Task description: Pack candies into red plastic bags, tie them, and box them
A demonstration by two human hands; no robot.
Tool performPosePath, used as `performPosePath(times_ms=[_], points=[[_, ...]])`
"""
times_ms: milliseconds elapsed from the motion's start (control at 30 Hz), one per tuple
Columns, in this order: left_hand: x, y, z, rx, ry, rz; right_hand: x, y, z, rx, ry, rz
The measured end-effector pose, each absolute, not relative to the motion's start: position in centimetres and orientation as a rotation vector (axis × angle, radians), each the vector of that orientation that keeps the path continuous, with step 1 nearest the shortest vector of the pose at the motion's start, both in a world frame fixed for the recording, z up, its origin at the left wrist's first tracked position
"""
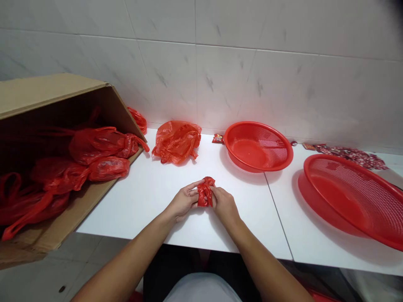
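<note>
A small crumpled red plastic bag (pixel 205 192) sits between both my hands on the white table (pixel 147 197). My left hand (pixel 183 202) pinches its left side with fingers closed. My right hand (pixel 224 203) grips its right side, fingers closed round the plastic. Both hands rest on the table near its front edge, at the middle.
An open cardboard box (pixel 56 105) lies on its side at the left, with several tied red bags (pixel 100 144) spilling from it. A loose red bag (pixel 176 141) lies by the tiled wall. Two red mesh baskets (pixel 257 146) (pixel 355 197) stand to the right. Patterned red wrappers (pixel 352 154) lie along the wall.
</note>
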State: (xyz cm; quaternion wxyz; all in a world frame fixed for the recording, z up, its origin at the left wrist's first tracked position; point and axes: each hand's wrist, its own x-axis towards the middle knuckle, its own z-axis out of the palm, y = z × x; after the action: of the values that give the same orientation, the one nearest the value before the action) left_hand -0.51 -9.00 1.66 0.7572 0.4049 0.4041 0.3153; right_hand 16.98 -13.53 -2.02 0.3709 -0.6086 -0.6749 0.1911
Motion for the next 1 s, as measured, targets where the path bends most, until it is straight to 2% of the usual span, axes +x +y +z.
performPosePath(times_ms=[367, 567, 700, 833, 1000], points=[[-0.6, -8.8, 0.8, 0.906, 0.915, 0.706, 15.1, -13.7, -4.4, -1.622, -1.721, 0.312], [-0.3, -9.2, 0.8, 0.915, 0.930, 0.729, 14.7, -14.0, -4.1, -1.677, -1.803, 0.278], [0.4, -9.4, 0.6, 0.927, 0.889, 0.809, 14.6, -14.7, -2.9, -1.555, -1.796, 0.253], [1.1, -9.6, 0.7, 0.870, 0.845, 0.868, 15.3, -15.6, -1.4, -1.347, -1.607, 0.388], [1.1, -10.0, 0.7, 0.912, 0.840, 0.834, 17.1, -15.4, -0.6, -1.328, -1.349, 0.779]])
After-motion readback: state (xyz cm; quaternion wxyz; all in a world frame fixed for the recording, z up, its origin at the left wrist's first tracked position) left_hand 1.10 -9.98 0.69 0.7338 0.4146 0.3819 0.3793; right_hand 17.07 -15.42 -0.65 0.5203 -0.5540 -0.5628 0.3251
